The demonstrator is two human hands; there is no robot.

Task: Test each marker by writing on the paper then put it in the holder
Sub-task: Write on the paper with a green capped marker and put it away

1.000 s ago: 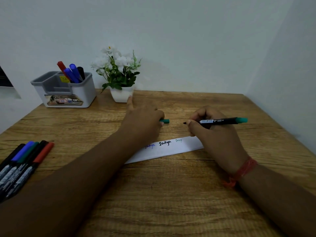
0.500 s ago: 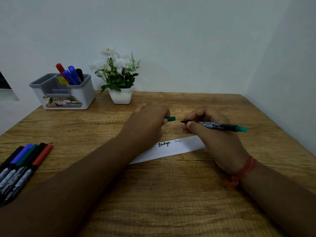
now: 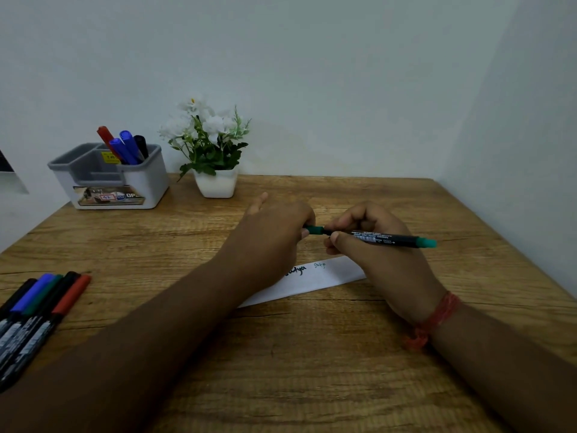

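Note:
My right hand (image 3: 379,251) grips a black marker with a green end (image 3: 387,239), held level above the table. Its green cap (image 3: 313,230) is pinched in my left hand (image 3: 274,242) and sits on the marker's tip. Below both hands lies a white paper strip (image 3: 324,278) with handwritten words, partly hidden by my left forearm. The grey-and-white holder (image 3: 134,182) stands at the back left with a red, two blue and a black marker in it. Several capped markers (image 3: 37,310) lie at the table's left edge.
A small white pot with white flowers (image 3: 214,151) stands at the back, right of the holder. The wooden table (image 3: 312,354) meets walls at the back and right. A red thread band circles my right wrist (image 3: 434,320).
My hands have come together. The green cap in my left hand, apart from the tip before, now sits on the marker's tip.

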